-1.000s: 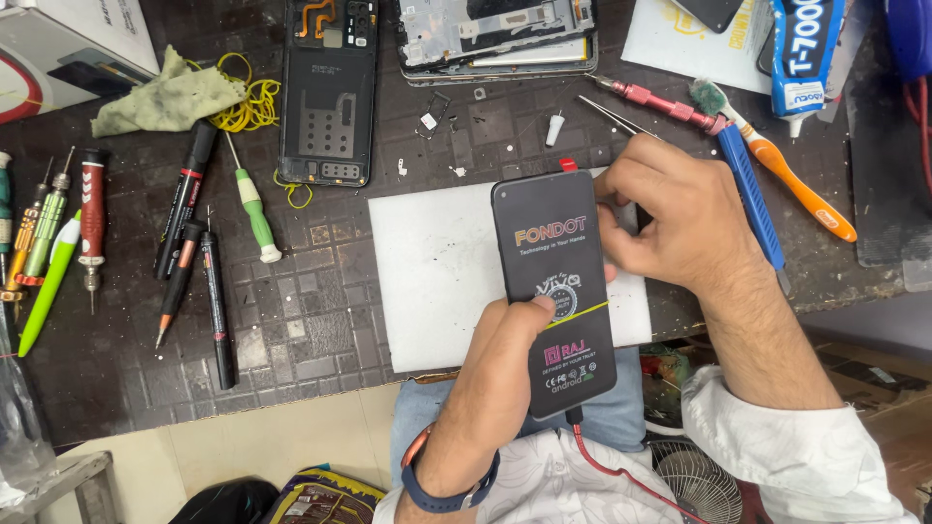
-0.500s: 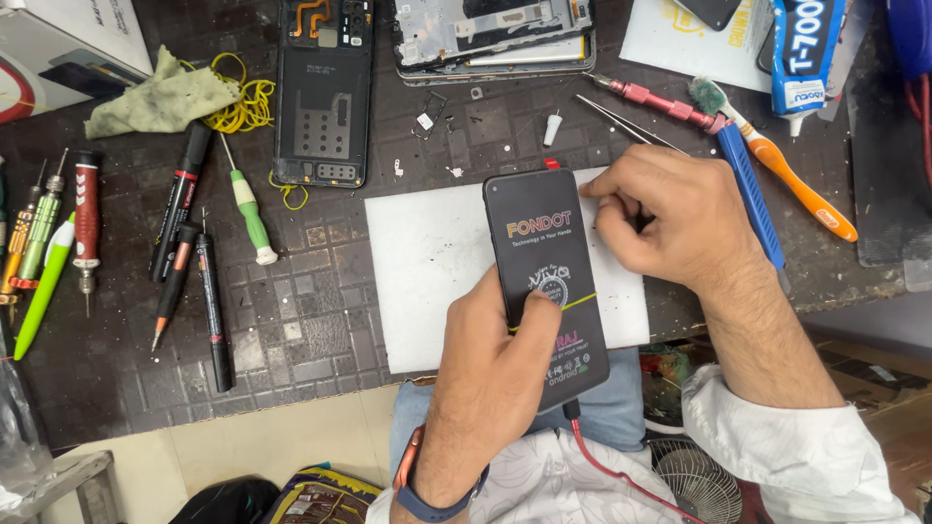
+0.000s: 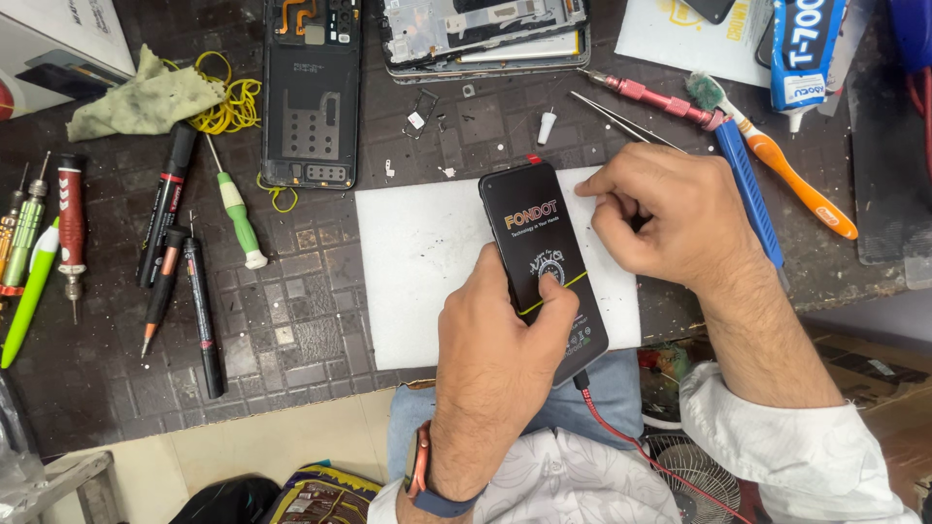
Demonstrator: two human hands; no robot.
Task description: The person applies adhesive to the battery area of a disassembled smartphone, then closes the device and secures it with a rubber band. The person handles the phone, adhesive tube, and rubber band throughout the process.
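- Gripping the black phone (image 3: 542, 262) from below, the left hand (image 3: 495, 364) steadies it over the white mat (image 3: 427, 272) on the desk (image 3: 291, 330).
- Right hand (image 3: 670, 218), fingers curled, presses at its upper edge, possibly pinching something small.

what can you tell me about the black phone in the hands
The phone is a black slab with a glossy face bearing a printed film and a yellow diagonal stripe. It lies tilted, its top over the white sheet, its bottom past the table edge. The left hand grips its lower half, thumb on the face; the right hand touches its upper right edge. A red cable plugs into its bottom.
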